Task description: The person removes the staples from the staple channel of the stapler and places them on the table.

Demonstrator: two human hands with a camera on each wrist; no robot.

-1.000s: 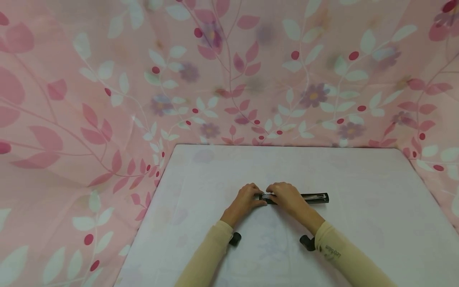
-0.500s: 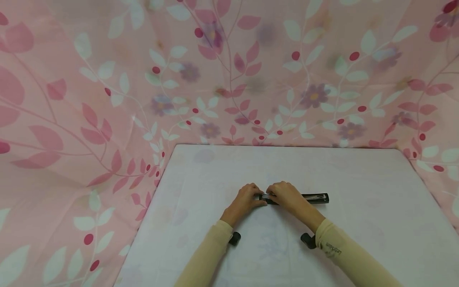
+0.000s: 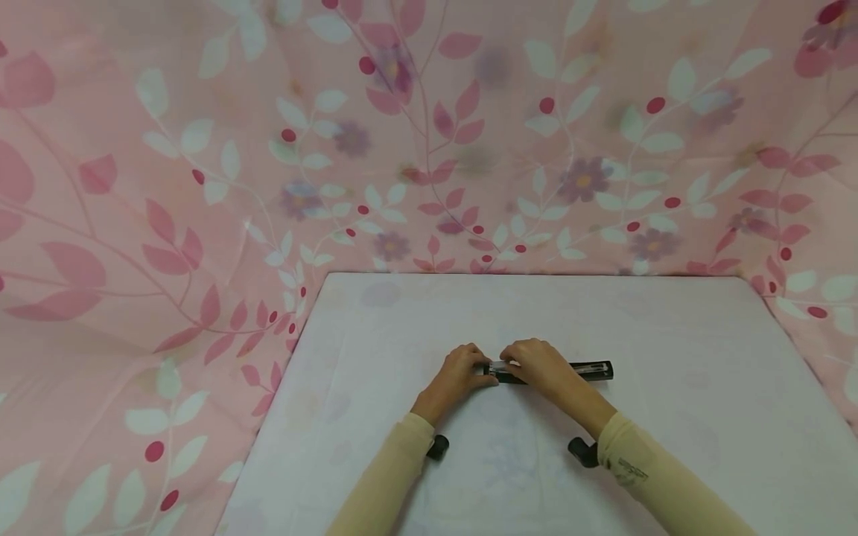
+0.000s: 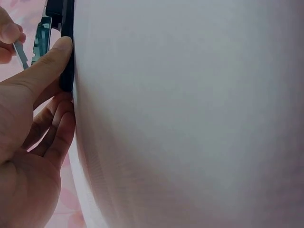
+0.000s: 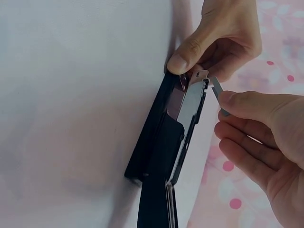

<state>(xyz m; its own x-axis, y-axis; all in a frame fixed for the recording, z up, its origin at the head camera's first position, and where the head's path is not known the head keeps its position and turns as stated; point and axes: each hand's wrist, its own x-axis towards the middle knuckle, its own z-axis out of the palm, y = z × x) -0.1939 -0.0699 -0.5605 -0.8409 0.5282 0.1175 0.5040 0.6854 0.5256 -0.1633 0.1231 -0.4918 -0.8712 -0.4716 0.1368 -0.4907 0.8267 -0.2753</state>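
A black stapler (image 3: 582,370) lies opened out flat on the white table (image 3: 670,447), with its metal magazine (image 5: 192,107) showing. My left hand (image 3: 462,372) grips the stapler's left end: the thumb (image 4: 45,66) presses on the black edge (image 4: 66,52) and the fingers curl behind it. My right hand (image 3: 532,362) pinches a small silver strip (image 5: 217,90) between thumb and forefinger, just beside the magazine's open end. The strip (image 4: 20,53) also shows in the left wrist view. The right hand hides the stapler's middle in the head view.
Pink cloth with a leaf and flower print (image 3: 201,186) hangs behind the table and drapes down its left and right sides. The table's left edge (image 3: 281,387) runs close to my left arm. Black wrist mounts (image 3: 439,447) sit under both sleeves.
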